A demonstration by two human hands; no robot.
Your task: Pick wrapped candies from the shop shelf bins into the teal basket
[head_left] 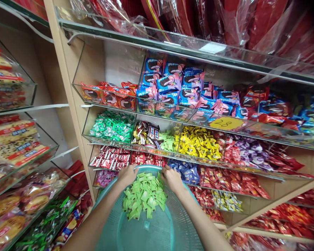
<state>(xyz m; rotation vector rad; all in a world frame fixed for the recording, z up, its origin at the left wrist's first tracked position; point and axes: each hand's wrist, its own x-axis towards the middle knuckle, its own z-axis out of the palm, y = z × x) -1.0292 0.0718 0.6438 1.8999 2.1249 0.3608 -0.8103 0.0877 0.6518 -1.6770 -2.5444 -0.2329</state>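
Observation:
A teal mesh basket (pixel 143 230) fills the bottom middle, with a heap of light green wrapped candies (pixel 145 195) lying toward its far side. At the far rim, my left hand (pixel 127 175) is closed around the edge, left of the candies. My right hand (pixel 170 177) grips the same rim a little to the right, its fingers bent over it. Just beyond the basket, red and white packets (pixel 112 158) and dark blue candies (pixel 185 170) sit in a low shelf compartment row.
Clear-fronted shelves (pixel 157 150) rise ahead, holding green candies (pixel 113 127), yellow candies (pixel 199 143) and blue cookie packs (pixel 170 83). A yellow price tag (pixel 226 122) marks one front. Packaged snacks (pixel 15 139) line the left shelves. A diagonal wooden strip (pixel 274 204) crosses at right.

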